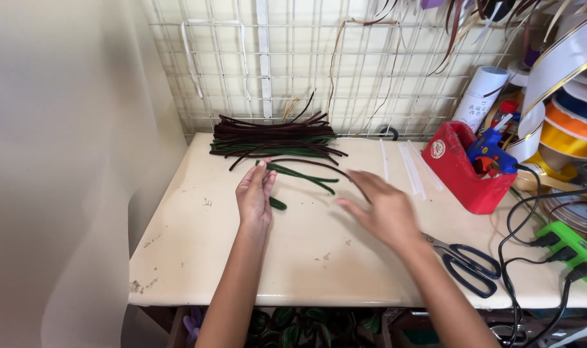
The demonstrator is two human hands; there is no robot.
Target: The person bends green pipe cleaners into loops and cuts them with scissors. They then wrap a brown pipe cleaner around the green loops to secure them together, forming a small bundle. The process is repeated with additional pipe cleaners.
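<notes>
My left hand (255,193) pinches the end of a dark green pipe cleaner (303,175) that lies bent on the cream table (197,251). My right hand (384,209) hovers blurred to the right of it, fingers spread, holding nothing, beside a thin brown pipe cleaner (335,169) that curves past its fingers. A bundle of brown and green pipe cleaners (274,138) rests at the table's back edge, just beyond both hands.
Black-handled scissors (464,261) lie right of my right wrist. A red box (467,171) holds a blue glue gun (490,151). White glue sticks (409,167) lie by it. Ribbon spools (567,122), a green power strip (574,248) with cables and a wire grid (274,64) surround the table.
</notes>
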